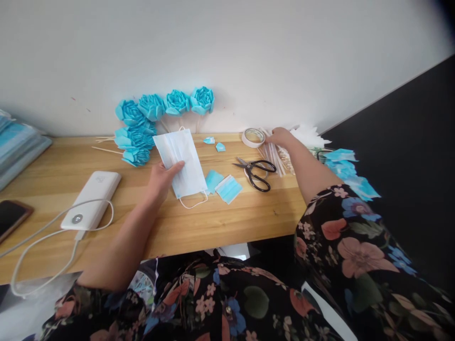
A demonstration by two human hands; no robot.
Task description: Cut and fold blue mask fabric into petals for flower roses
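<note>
My left hand (164,179) grips a disposable face mask (188,163) by its left edge, thumb on the pale inner side, with one ear loop hanging below. Over a bunch of thin white strips (275,158), my right hand (280,137) has its fingers drawn together; what they pinch, if anything, is hidden. Just left of those fingers lies a roll of tape (253,137). Black-handled scissors (254,170) rest in front of it, partly open. Two cut blue mask pieces (229,189) lie beside the mask's lower corner, and small blue scraps (220,147) lie farther back.
Several blue handmade flowers (177,103) on sticks stand or lie along the wall. To the left are a white power bank (91,200) with a cable, a phone (12,218) and stacked masks (21,147). Blue petal-like pieces (350,173) sit at the right edge.
</note>
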